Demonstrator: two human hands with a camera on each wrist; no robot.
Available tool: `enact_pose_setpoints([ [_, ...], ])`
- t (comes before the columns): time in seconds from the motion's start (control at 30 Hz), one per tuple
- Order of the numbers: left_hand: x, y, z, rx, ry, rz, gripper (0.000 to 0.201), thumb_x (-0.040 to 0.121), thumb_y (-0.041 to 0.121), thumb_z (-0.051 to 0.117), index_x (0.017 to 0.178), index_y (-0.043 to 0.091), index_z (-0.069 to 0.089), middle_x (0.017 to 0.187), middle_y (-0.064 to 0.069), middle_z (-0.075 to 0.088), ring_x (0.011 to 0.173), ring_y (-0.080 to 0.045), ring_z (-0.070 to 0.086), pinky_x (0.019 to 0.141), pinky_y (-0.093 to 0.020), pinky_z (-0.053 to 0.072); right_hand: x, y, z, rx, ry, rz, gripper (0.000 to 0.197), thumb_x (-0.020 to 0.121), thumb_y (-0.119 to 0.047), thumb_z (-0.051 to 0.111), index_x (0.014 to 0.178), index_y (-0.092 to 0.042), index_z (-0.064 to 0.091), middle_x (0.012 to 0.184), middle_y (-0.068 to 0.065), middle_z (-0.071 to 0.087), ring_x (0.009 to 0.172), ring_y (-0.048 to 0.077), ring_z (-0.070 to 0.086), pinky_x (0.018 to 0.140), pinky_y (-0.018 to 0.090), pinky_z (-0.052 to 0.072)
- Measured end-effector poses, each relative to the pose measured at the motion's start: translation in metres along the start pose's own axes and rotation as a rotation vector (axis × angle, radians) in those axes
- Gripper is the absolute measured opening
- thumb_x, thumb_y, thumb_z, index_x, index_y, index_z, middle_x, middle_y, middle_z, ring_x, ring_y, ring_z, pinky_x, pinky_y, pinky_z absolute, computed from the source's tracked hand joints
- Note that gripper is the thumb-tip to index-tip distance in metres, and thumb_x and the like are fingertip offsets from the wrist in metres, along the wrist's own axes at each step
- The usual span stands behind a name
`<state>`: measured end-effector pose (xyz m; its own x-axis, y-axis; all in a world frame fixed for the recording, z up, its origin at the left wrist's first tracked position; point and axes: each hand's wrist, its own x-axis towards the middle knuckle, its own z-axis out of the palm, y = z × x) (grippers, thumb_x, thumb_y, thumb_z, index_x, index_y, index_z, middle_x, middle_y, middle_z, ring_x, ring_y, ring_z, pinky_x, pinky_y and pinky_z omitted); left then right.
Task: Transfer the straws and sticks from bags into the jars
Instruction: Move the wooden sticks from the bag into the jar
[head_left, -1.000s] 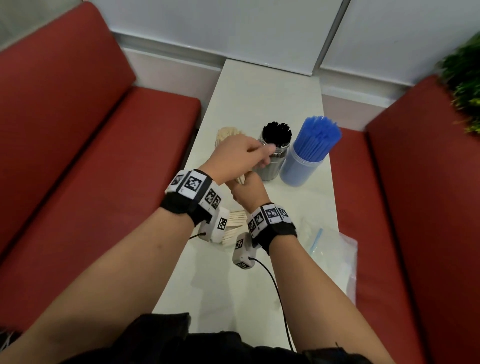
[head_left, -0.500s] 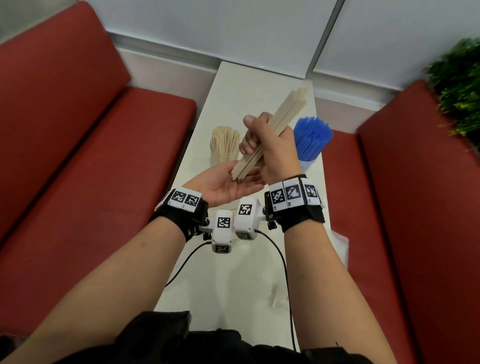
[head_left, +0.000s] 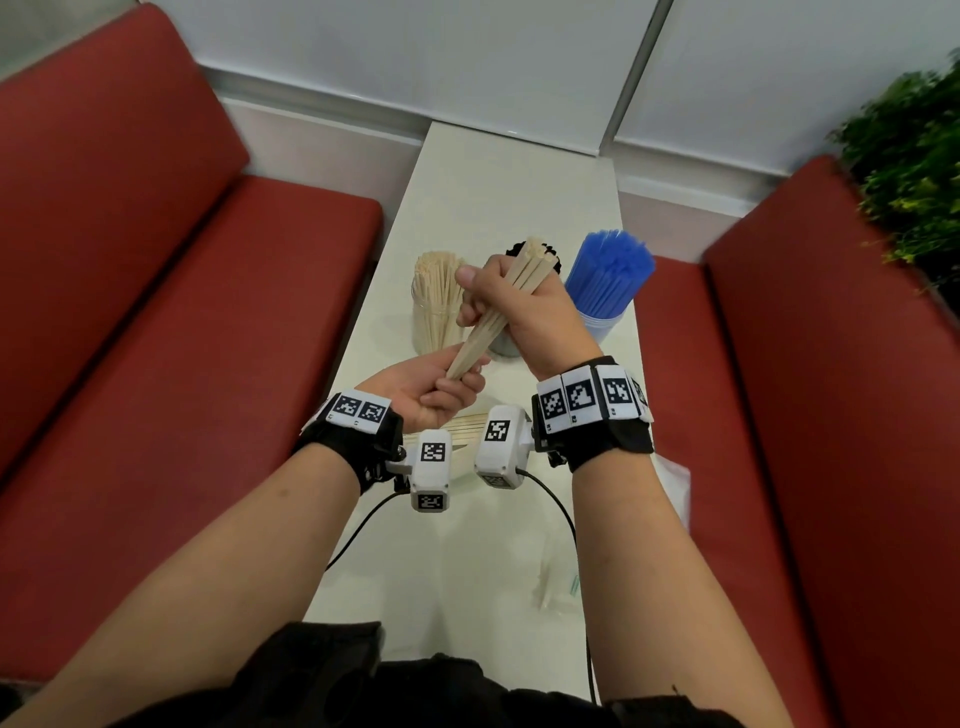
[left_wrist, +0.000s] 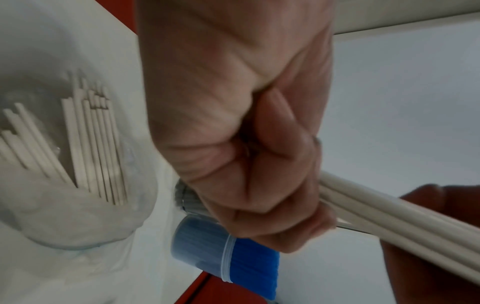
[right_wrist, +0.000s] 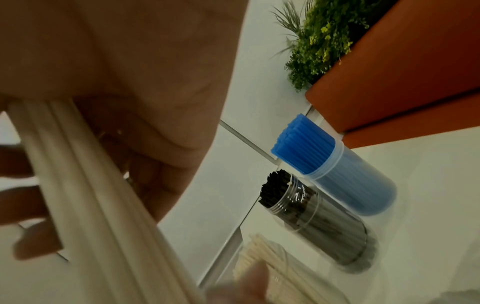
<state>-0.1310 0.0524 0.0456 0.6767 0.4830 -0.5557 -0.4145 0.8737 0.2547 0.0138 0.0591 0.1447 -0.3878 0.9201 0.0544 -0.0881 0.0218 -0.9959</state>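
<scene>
My right hand (head_left: 519, 312) grips a bundle of long wooden sticks (head_left: 480, 340) around its middle, held tilted above the table. My left hand (head_left: 441, 389) curls round the bundle's lower end; in the left wrist view its fingers (left_wrist: 272, 185) wrap the sticks (left_wrist: 389, 218). Behind the hands stand three jars: one of thin wooden sticks (head_left: 436, 301), one of black straws (right_wrist: 311, 222) mostly hidden by my right hand, and one of blue straws (head_left: 608, 275).
More wooden sticks (head_left: 465, 428) lie on the white table (head_left: 509, 197) under my wrists. A clear plastic bag (head_left: 553, 582) lies near the front edge. Red benches (head_left: 182, 338) flank the narrow table, with a green plant (head_left: 909, 171) at the right.
My right hand lifted the stick bundle up from the table. My left hand, whose palm lay open under the bundle's end, has now closed round that end.
</scene>
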Motion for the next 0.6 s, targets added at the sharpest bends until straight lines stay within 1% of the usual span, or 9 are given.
enact_pose_setpoints([
  [0.07,-0.001,-0.001,-0.008,0.01,0.026,-0.008,0.04,0.095,0.027,0.055,0.064,0.004,0.066,0.057,-0.001,0.048,0.032,-0.005,0.039,0.024,-0.015,0.021,0.002,-0.003,-0.002,-0.137,-0.009,-0.012,0.03,0.095,-0.01,0.066,0.068,-0.002,0.056,0.066,0.011,0.059,0.07,0.022,0.059,0.068,0.03,0.051],
  [0.13,-0.001,-0.001,-0.015,0.008,0.033,0.008,0.039,0.096,0.027,0.056,0.067,0.004,0.067,0.06,-0.002,0.05,0.033,-0.006,0.039,0.024,-0.015,0.023,0.006,-0.001,-0.005,-0.36,-0.033,0.001,0.028,0.094,-0.018,0.068,0.072,-0.001,0.063,0.067,0.0,0.064,0.07,0.012,0.06,0.073,0.031,0.048],
  [0.23,0.001,-0.001,-0.024,0.02,0.033,0.028,0.036,0.095,0.028,0.057,0.07,0.006,0.069,0.064,-0.002,0.053,0.035,-0.005,0.039,0.025,-0.015,0.024,0.009,0.007,-0.007,-0.546,-0.14,0.099,0.024,0.093,-0.025,0.069,0.074,-0.011,0.065,0.062,-0.013,0.062,0.058,-0.001,0.053,0.062,0.022,0.04],
  [0.3,0.002,-0.003,-0.033,0.003,0.061,0.028,0.035,0.094,0.028,0.059,0.069,0.006,0.069,0.063,-0.001,0.052,0.034,-0.005,0.039,0.025,-0.015,0.023,0.008,0.011,-0.009,-0.532,-0.196,0.153,0.017,0.091,-0.025,0.071,0.078,-0.014,0.067,0.063,-0.01,0.063,0.057,0.003,0.055,0.053,0.022,0.041],
  [0.33,0.002,-0.004,-0.038,-0.002,0.079,0.027,0.034,0.092,0.028,0.06,0.068,0.006,0.069,0.062,-0.001,0.051,0.034,-0.005,0.038,0.026,-0.015,0.023,0.008,0.012,-0.01,-0.499,-0.205,0.17,0.014,0.09,-0.023,0.072,0.081,-0.013,0.067,0.065,-0.002,0.066,0.059,0.01,0.058,0.049,0.024,0.043],
  [0.43,0.004,-0.011,-0.05,-0.016,0.145,0.053,0.028,0.089,0.026,0.062,0.069,0.007,0.067,0.061,0.0,0.049,0.034,-0.005,0.036,0.026,-0.014,0.021,0.013,0.011,-0.014,-0.486,-0.18,0.201,0.015,0.087,-0.017,0.074,0.087,-0.003,0.07,0.072,0.02,0.069,0.062,0.031,0.06,0.051,0.033,0.049],
  [0.47,0.006,-0.012,-0.052,-0.004,0.185,0.089,0.027,0.09,0.025,0.061,0.07,0.008,0.064,0.061,0.0,0.049,0.035,-0.005,0.036,0.026,-0.014,0.021,0.016,0.01,-0.014,-0.504,-0.169,0.212,0.015,0.087,-0.015,0.074,0.089,0.0,0.07,0.07,0.02,0.069,0.061,0.033,0.06,0.052,0.033,0.049],
  [0.53,0.012,-0.01,-0.052,0.046,0.297,0.185,0.026,0.098,0.022,0.053,0.077,0.008,0.058,0.062,-0.002,0.054,0.037,-0.006,0.038,0.028,-0.015,0.025,0.024,0.007,-0.014,-0.519,-0.137,0.222,0.014,0.087,-0.011,0.074,0.09,0.003,0.069,0.06,0.009,0.067,0.055,0.026,0.059,0.048,0.029,0.048],
  [0.6,0.017,-0.007,-0.054,0.097,0.434,0.27,0.034,0.104,0.025,0.045,0.084,0.004,0.063,0.068,-0.009,0.066,0.045,-0.011,0.051,0.035,-0.018,0.036,0.038,0.0,-0.016,-0.531,-0.067,0.194,0.013,0.088,-0.008,0.073,0.091,0.004,0.069,0.056,0.002,0.065,0.047,0.018,0.058,0.046,0.026,0.048],
])
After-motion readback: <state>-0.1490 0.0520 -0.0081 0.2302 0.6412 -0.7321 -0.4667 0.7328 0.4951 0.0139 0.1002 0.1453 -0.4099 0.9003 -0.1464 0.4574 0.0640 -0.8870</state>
